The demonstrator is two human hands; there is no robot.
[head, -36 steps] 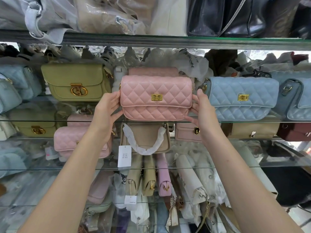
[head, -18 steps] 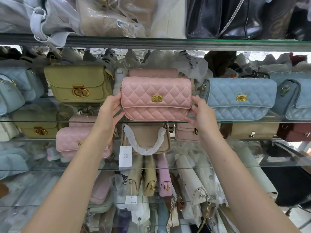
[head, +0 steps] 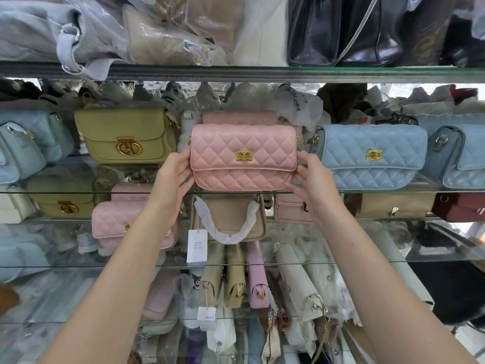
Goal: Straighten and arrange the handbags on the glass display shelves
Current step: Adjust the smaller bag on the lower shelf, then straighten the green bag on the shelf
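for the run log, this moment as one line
step: straightening pink quilted bag | left hand: grips left end | right hand: grips right end | at: glass shelf

Bright, soft, even light fills the view, with white backlight glowing through gaps above the pink quilted leather handbag (head: 242, 156). Its flap carries a pale sheen. The clear glass shelves (head: 367, 191) beside it bow with wide-angle distortion.

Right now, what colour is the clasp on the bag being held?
The clasp is gold, set on the pink quilted handbag; head view.
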